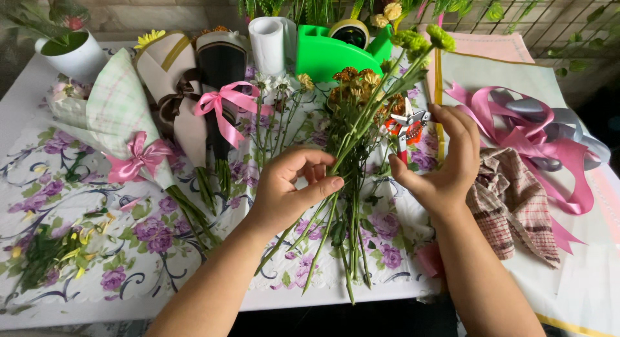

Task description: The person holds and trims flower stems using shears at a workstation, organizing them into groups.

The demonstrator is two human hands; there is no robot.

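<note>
Two bare forearms are seen entering from the bottom edge, nearest the camera, above a table (58, 305) covered by a white cloth printed with purple flowers. Most of the right side of the table is taken up by sheets of pale wrapping paper (581, 285), on which a tangle of pink and grey ribbon (542, 136) and a crumpled checked cloth (516, 208) are laid. On the left, three wrapped bouquets (161, 98) are lined up side by side, each tied with a bow, the outer two in pink and the middle one in brown. Behind them a green tape dispenser (323, 52) and a white roll (268, 43) are set, and a white pot (74, 56) is placed at the far left corner. Cut green scraps (45, 253) are scattered near the left front edge.

At the centre a loose bunch of flower stems (352, 182) is spread on the cloth, the blooms pointed away and the cut ends reaching the near table edge. The stems are pinched by the left hand (287, 188), its thumb and curled fingers closed on them about midway. Red-handled pruning shears (407, 127) are gripped in the right hand (442, 162), the fingers wrapped round the handles and the blades raised just beside the upper stems.
</note>
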